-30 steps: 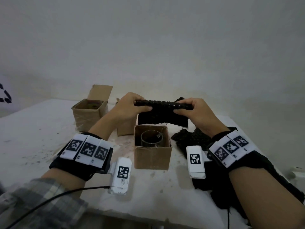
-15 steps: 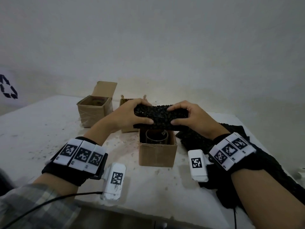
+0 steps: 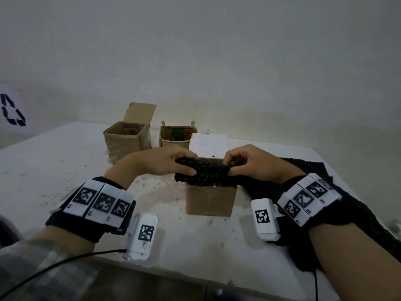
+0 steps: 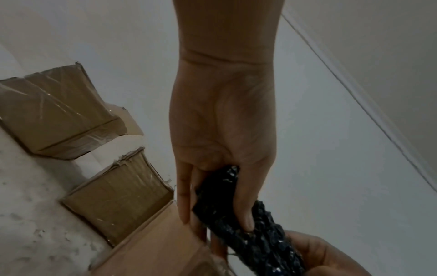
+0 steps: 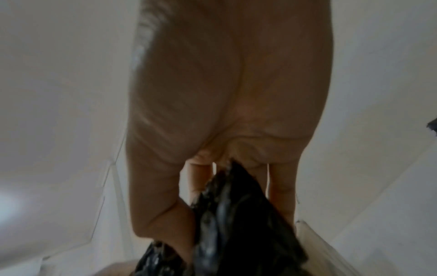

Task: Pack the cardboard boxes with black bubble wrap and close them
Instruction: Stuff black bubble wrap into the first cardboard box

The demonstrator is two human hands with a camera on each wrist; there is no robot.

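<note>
A folded wad of black bubble wrap (image 3: 205, 173) lies across the top of the nearest open cardboard box (image 3: 210, 200) at the table's middle. My left hand (image 3: 173, 162) grips its left end, thumb in front. My right hand (image 3: 243, 162) pinches its right end. In the left wrist view the left hand (image 4: 224, 214) holds the black bubble wrap (image 4: 257, 229) over the box (image 4: 153, 242). The right wrist view shows fingers (image 5: 281, 196) around the bubble wrap (image 5: 231, 214). The box's inside is hidden by the wrap.
Two more open cardboard boxes (image 3: 128, 137) (image 3: 176, 135) stand behind on the white table (image 3: 54, 161). A white sheet (image 3: 208, 145) rises behind the near box. A pile of black bubble wrap (image 3: 314, 170) lies at the right under my right arm. The table's front edge is near.
Both hands have brought the wad down from above the box onto its top. The glass inside the box, seen earlier, is now covered.
</note>
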